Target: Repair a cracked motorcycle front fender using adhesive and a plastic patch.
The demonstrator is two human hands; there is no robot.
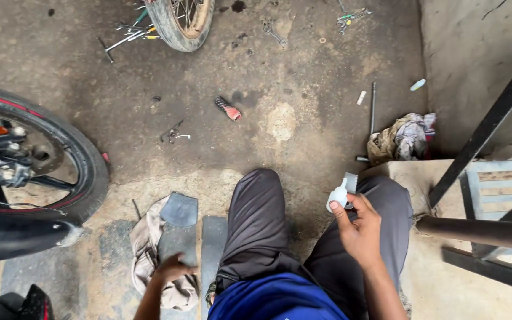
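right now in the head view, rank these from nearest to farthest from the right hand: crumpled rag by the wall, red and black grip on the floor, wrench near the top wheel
From the right hand, which holds a small white bottle:
1. Crumpled rag, just ahead and to the right, by the wall.
2. Red and black grip, farther ahead and to the left, mid-floor.
3. Wrench, farthest, near the top wheel.

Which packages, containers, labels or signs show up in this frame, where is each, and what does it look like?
Small squeeze bottle: held in the right hand above the right knee; white, with a narrow nozzle.
Small flat piece: just behind the bottle; pale grey, roughly square, kind unclear.
Small tube: on the concrete floor near the right wall; pale blue-white.
No signs or screens visible.
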